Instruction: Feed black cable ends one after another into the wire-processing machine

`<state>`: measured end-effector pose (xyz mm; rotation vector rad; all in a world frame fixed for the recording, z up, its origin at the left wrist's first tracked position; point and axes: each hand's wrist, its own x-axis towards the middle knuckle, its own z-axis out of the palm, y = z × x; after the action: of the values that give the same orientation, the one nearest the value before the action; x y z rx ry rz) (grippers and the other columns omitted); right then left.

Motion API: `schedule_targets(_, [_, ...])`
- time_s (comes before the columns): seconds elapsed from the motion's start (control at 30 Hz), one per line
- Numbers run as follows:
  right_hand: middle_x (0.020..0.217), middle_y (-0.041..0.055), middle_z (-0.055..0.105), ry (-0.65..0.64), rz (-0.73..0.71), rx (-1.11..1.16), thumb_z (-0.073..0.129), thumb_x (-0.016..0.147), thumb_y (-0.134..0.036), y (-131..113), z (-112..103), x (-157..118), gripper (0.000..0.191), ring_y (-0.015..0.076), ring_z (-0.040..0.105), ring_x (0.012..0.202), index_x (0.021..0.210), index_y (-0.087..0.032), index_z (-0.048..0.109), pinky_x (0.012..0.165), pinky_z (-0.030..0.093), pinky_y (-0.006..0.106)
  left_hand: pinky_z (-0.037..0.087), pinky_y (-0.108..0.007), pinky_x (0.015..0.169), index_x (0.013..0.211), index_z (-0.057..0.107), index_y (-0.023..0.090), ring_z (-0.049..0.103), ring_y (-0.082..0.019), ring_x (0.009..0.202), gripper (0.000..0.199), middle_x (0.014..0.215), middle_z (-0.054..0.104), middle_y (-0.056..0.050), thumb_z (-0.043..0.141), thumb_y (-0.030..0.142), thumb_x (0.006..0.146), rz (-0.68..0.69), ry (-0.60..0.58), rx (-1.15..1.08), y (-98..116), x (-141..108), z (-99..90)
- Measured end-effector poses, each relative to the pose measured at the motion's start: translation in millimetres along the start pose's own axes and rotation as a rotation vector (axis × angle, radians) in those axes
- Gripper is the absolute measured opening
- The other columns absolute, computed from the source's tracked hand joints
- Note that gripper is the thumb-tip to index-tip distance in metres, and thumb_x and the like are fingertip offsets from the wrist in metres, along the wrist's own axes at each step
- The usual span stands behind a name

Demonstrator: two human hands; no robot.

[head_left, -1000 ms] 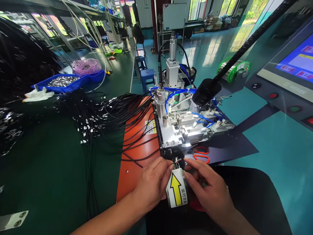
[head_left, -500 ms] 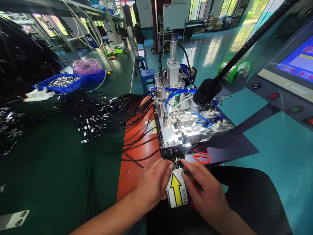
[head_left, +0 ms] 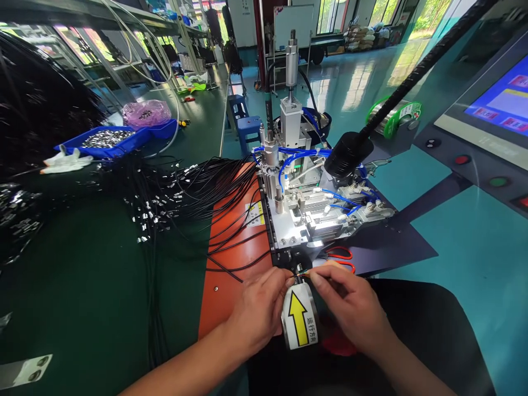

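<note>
Just in front of the machine [head_left: 289,220], my left hand [head_left: 262,305] is closed in a pinch on the end of a thin cable. Its fingertips hide most of the cable. Fine coloured wires [head_left: 303,273] stretch across the small gap to my right hand [head_left: 350,300], whose thumb and forefinger are closed on their tips. Directly below the wires is a white-faced block with a yellow arrow [head_left: 300,319]. My left fingers lie close along its left side; whether they touch it I cannot tell. Red-handled scissors [head_left: 340,253] lie behind my right hand, which partly covers them.
Black cables [head_left: 231,192] run over the orange plate [head_left: 231,308] to a heap with shiny ends on the green table. A blue tray [head_left: 70,146] of small metal parts stands behind. A black lamp arm [head_left: 350,154] hangs over the machine; a control panel [head_left: 490,159] is at right.
My right hand has shifted slightly off the arrow block and now covers more of the scissors. The upright cylinder on the machine has risen, showing its rod. My left hand has barely moved.
</note>
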<state>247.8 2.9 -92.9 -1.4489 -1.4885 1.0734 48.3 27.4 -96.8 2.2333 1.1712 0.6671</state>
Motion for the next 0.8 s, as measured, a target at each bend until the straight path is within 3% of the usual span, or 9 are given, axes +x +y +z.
schedule_targets(0.17, [0.083, 0.0007, 0.066, -0.061, -0.003, -0.017, 0.053, 0.098, -0.043, -6.4, -12.2, 13.2, 0.027, 0.0169, 0.061, 0.078, 0.095, -0.022, 0.071, 0.071, 0.049, 0.027, 0.040, -0.024, 0.060, 0.093, 0.060, 0.017, 0.055, -0.013, 0.064, 0.024, 0.074, 0.060, -0.001, 0.038, 0.023, 0.102, 0.010, -0.006, 0.014, 1.7, -0.3, -0.7])
schedule_targets(0.47, [0.076, -0.0020, 0.061, -0.127, 0.005, -0.058, 0.053, 0.098, -0.042, -7.6, -8.0, 18.8, 0.025, 0.0147, 0.056, 0.070, 0.087, -0.022, 0.063, 0.064, 0.045, 0.026, 0.041, -0.025, 0.060, 0.093, 0.059, 0.018, 0.056, -0.014, 0.065, 0.021, 0.076, 0.062, -0.001, 0.040, 0.022, 0.102, 0.000, -0.001, 0.023, -1.7, 0.3, 3.0])
schedule_targets(0.67, [0.073, -0.0023, 0.055, -0.117, 0.046, -0.049, 0.049, 0.099, -0.045, -1.8, -4.7, 21.2, 0.031, 0.0147, 0.052, 0.069, 0.082, -0.021, 0.060, 0.063, 0.042, 0.027, 0.049, -0.029, 0.079, 0.117, 0.056, 0.020, 0.061, -0.018, 0.091, 0.019, 0.100, 0.062, -0.006, 0.049, 0.021, 0.099, -0.001, 0.046, -0.027, -1.3, -1.0, -2.7])
schedule_targets(0.8, [0.073, -0.0023, 0.054, -0.123, 0.073, -0.006, 0.049, 0.099, -0.046, 1.1, -3.8, 22.6, 0.033, 0.0146, 0.050, 0.069, 0.080, -0.021, 0.060, 0.064, 0.041, 0.026, 0.049, -0.027, 0.073, 0.104, 0.062, 0.019, 0.059, -0.016, 0.084, 0.015, 0.092, 0.058, -0.005, 0.048, 0.018, 0.099, 0.021, 0.105, -0.035, -4.0, -1.6, -4.0])
